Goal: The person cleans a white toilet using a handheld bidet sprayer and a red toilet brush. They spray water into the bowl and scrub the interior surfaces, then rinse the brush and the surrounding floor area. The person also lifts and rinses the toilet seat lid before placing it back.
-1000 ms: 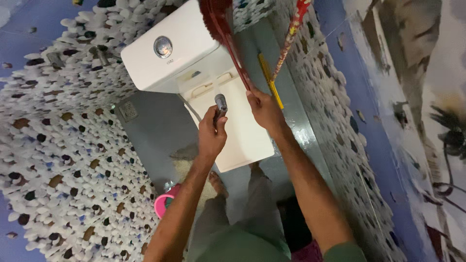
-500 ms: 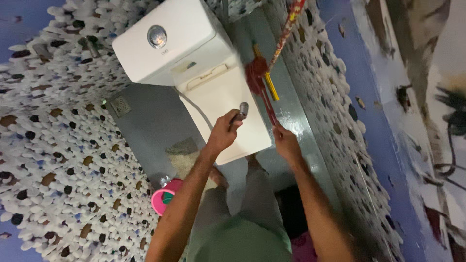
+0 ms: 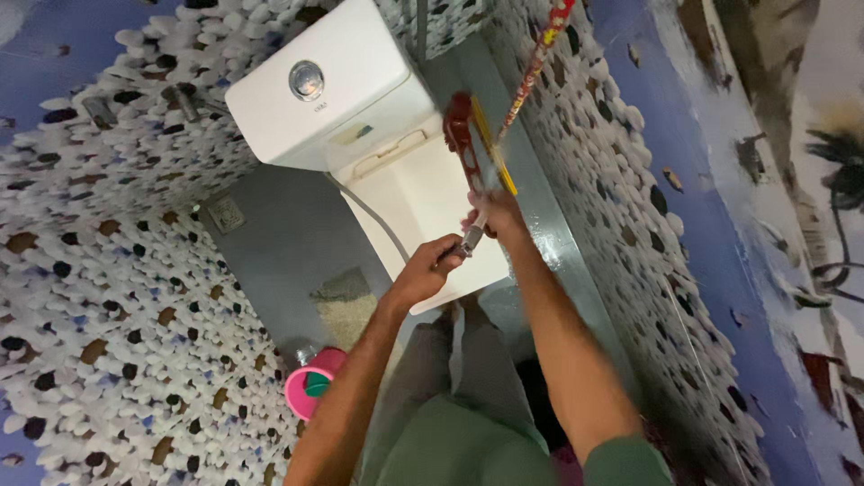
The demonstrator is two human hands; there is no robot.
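Left hand (image 3: 425, 273) at frame centre, fingers curled around a metal spray nozzle (image 3: 472, 239) with grey hose (image 3: 369, 211), right hand (image 3: 493, 212) closed on a red toilet brush (image 3: 461, 135), bristle head up, above the closed white toilet lid (image 3: 423, 193), pink bucket (image 3: 310, 382) lower left.

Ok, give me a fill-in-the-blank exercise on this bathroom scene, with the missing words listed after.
1. The left hand holds a sprayer on a grey ___.
2. The right hand grips a brush whose head is ___ in colour.
3. The toilet lid is ___.
4. On the floor stands a ___ bucket.

Missing words: hose; red; closed; pink
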